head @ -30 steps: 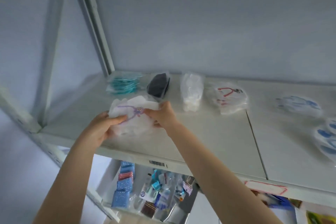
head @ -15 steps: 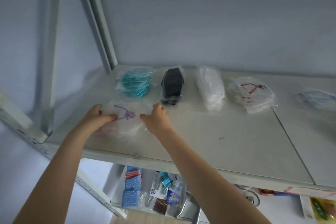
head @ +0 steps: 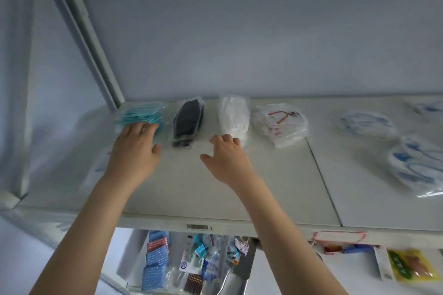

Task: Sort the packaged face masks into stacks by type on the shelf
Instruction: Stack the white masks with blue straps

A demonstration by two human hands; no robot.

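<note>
Head view: the left hand (head: 136,151) lies with fingers straight and spread, holding nothing. Its fingertips rest on the near edge of the teal mask stack (head: 143,112) at the back left corner of the shelf (head: 239,189). The right hand (head: 227,158) is empty too, fingers loosely bent, just in front of the white mask stack (head: 233,115); whether it touches the wrapper I cannot tell. Between the two hands sits the black mask stack (head: 189,120), long and narrow, one end toward the person.

The step looks like tidying the row of sorted piles. To do it well, I would press down flat on the teal pile first, then nudge it from its sides. The clear film wrappers look slick, and a push on the top pack alone would likely slide it off the ones beneath. Keeping the pile off the upright post (head: 96,50) should let it sit square.

The packs are soft, flat and crinkly: glossy plastic over folded fabric. The teal ones fan out unevenly; the white pile is puffy and rounded. Farther right, the red-printed masks (head: 280,124) form a loose rounded heap. Well apart on the next panel, the blue-printed masks (head: 417,165) lie scattered and not yet stacked, so the sorting seems partly done. The shelf is smooth painted metal, with a barcode label (head: 199,227) on its front lip.
</note>
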